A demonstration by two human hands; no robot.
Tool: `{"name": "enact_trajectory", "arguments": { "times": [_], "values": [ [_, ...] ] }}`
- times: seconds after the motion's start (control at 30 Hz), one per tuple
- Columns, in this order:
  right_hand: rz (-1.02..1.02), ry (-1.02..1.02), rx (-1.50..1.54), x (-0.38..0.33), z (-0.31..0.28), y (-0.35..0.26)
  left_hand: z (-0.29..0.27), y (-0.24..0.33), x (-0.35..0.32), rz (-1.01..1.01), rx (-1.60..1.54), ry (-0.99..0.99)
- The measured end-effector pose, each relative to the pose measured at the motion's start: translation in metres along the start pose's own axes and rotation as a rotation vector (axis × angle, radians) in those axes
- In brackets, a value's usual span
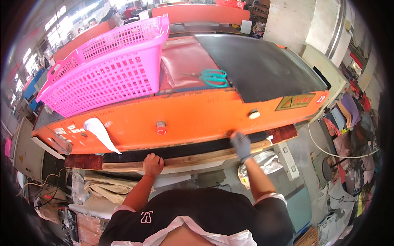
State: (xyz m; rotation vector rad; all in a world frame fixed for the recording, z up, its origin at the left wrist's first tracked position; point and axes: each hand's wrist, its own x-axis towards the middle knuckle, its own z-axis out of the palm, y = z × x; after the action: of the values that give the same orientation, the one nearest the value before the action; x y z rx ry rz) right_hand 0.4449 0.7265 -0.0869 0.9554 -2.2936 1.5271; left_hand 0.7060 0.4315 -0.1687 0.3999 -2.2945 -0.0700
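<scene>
- Left, far: a pink lattice basket (123,78) atop an orange machine (197,117).
- Centre left, near: the bare left hand (153,164), fingers curled at the edge of a wooden board (197,161); grip unclear.
- Centre: a black strip (193,149) lies along the board, below the machine, apparently laid in; further progress cannot be judged. Teal-handled scissors (214,71) lie farther back.
- Right: the grey-gloved right hand (241,145), blurred, seemingly half-closed near the machine's lower edge; whether it holds anything is unclear.
</scene>
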Motion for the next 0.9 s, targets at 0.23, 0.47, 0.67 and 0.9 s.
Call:
{"name": "enact_trajectory", "arguments": {
  "times": [0.23, 0.47, 0.67, 0.9],
  "values": [
    [-0.41, -0.148, -0.47, -0.04, 0.047, 0.017, -0.003, -0.001, 0.0, -0.005, -0.06, -0.023],
    [-0.331, -0.265, -0.584, -0.047, 0.049, 0.018, -0.006, -0.005, -0.003, -0.179, -0.235, -0.162],
    [-0.313, -0.229, -0.561, -0.065, 0.046, 0.018, -0.017, 0.012, -0.02, -0.246, -0.257, -0.18],
    [-0.321, -0.133, -0.545, -0.149, 0.008, -0.009, -0.073, 0.051, -0.086, -0.167, -0.286, -0.262]
  ]
}}
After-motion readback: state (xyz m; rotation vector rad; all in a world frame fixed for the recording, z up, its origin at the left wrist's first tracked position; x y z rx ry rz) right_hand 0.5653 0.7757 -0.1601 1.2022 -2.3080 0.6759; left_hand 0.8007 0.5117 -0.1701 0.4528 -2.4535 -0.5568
